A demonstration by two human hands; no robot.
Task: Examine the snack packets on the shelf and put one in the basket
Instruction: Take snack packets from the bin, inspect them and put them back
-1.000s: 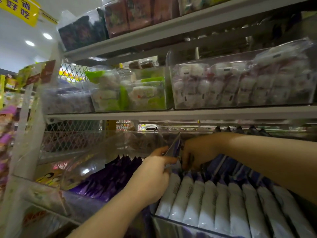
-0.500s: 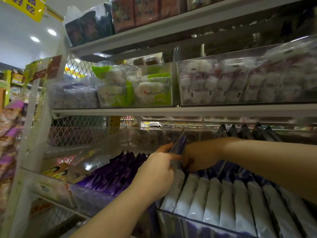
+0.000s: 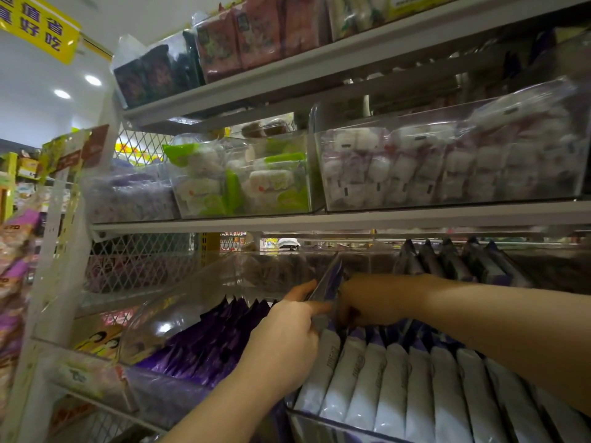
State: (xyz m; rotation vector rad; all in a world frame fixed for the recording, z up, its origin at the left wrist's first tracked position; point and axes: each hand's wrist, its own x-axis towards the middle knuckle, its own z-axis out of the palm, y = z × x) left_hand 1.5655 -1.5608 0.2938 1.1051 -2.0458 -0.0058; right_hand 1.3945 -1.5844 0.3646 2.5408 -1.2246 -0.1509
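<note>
Both hands meet over the near bin of white-and-purple packets (image 3: 393, 388); the left hand (image 3: 287, 343) has its thumb and forefinger pinched on a single purple packet (image 3: 327, 282), which stands raised and tilted above the row; the right hand (image 3: 371, 300) grips the same packet from the right, fingers curled against it. Compared with half a second ago the grip and the packet's height look unchanged; only the view has shifted slightly. A clear bin of dark purple packets (image 3: 211, 340) lies to the left.
</note>
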